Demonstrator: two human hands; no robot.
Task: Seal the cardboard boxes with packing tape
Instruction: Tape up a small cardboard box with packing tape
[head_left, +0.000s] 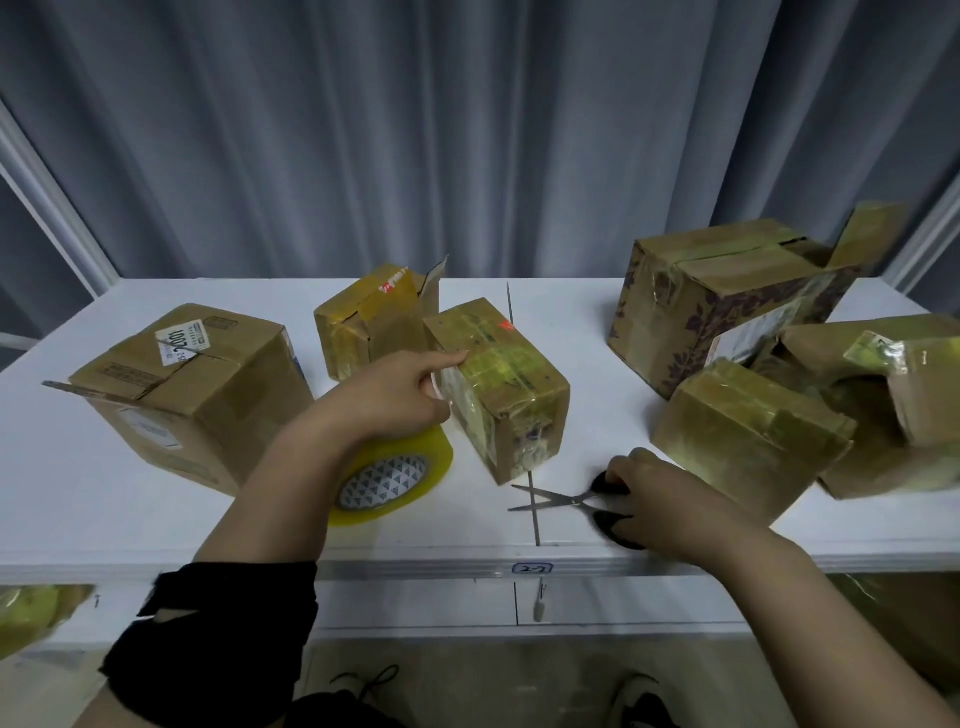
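Cardboard boxes stand scattered on a white worktop (571, 322) in front of a grey curtain (467, 130). The small middle box (506, 387), wrapped in yellowish tape, sits tilted near the worktop's front edge. The left hand (384, 400) reaches to its left side. The forefinger is stretched out and touches the box's upper left edge, and the other fingers are curled. They seem to grip the top of the packing tape roll (395, 480), though the hand hides the contact. The roll stands on its edge just left of the middle box, with its patterned core facing the camera.

The right hand (670, 509) rests on the worktop to the right of that box, its fingers curled over the black handles of the scissors (563, 499). The scissors lie flat with their blades parted and pointing left.

At the left sits a large labelled box (208, 405) with its flaps folded down. Behind the roll is a taped box (363, 322) with one flap raised. On the right, a patterned box (727, 301) has a flap standing up at its far end. A taped box (748, 436) and a torn open box (893, 405) sit nearer the camera. A black sleeve (218, 644) covers the left elbow.
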